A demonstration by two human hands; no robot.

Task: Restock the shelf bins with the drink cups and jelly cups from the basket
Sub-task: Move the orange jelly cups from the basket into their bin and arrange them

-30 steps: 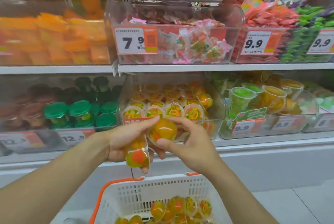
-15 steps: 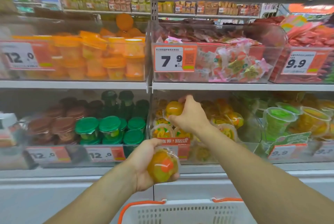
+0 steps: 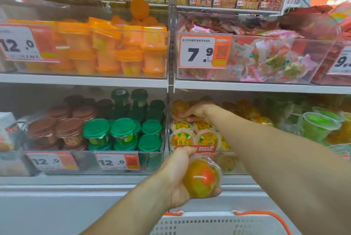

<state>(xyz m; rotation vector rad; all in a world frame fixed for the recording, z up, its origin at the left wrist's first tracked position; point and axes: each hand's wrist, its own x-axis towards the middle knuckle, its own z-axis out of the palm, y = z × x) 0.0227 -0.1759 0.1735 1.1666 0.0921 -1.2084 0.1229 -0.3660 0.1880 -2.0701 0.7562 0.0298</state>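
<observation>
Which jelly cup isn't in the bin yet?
The orange jelly cup gripped in the left hand, below the bin; the others sit inside.

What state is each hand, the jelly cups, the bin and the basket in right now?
left hand: grips an orange jelly cup below the bin front.
right hand: inside the jelly cup bin, on a jelly cup on the pile; grip unclear.
jelly cup bin: well stocked.
basket: below, contents hidden.
</observation>
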